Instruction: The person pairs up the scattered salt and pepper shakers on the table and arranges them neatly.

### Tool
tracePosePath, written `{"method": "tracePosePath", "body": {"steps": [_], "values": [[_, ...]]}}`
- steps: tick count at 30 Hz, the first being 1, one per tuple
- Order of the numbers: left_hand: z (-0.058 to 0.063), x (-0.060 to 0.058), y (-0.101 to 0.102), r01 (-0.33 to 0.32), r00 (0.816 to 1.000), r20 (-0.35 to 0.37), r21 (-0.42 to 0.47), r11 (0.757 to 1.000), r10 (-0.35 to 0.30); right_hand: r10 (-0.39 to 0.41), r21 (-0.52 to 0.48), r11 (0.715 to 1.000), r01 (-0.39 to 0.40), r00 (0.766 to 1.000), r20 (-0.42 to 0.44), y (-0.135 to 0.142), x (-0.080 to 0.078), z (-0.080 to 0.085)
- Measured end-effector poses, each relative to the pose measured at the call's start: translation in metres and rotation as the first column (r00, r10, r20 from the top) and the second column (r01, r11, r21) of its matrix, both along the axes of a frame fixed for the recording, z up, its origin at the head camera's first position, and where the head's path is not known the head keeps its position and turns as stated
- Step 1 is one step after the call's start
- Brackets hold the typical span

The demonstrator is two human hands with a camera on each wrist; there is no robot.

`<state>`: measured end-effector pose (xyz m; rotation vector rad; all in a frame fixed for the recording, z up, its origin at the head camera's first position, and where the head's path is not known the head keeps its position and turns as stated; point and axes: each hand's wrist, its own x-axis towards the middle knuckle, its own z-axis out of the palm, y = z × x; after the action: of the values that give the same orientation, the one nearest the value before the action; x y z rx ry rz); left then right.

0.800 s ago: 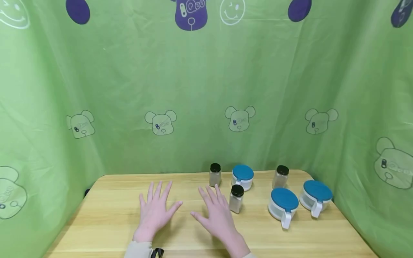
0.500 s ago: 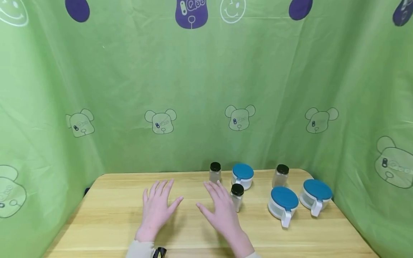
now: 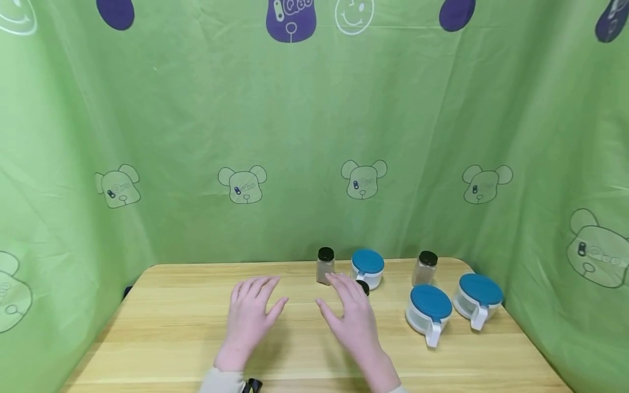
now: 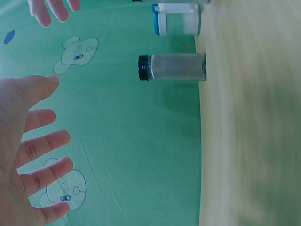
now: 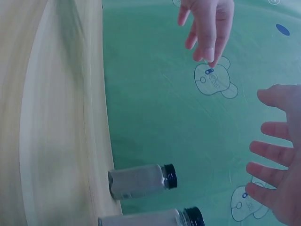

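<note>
Hiding nearest black-lidded jar (image 3: 364, 286) more than before: right hand (image 3: 356, 319), loosely spread; left hand (image 3: 249, 316) likewise.

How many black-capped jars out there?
3: the left jar at the back, the middle jar mostly hidden by the right hand, the right jar behind a blue-lidded pot.

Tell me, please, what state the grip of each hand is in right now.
Left hand: grip open, holding nothing.
Right hand: grip open, holding nothing.
</note>
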<state>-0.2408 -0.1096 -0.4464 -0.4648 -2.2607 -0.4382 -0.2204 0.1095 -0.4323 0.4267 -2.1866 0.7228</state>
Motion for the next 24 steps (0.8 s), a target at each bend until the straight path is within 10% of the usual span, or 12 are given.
{"method": "tracePosePath", "body": {"steps": [24], "values": [[0.011,-0.019,0.056,0.218,0.976,-0.024,0.043,0.975,-0.218,-0.142,-0.044,0.989,0.138,0.986,-0.086,0.081,-0.008,-0.004]]}}
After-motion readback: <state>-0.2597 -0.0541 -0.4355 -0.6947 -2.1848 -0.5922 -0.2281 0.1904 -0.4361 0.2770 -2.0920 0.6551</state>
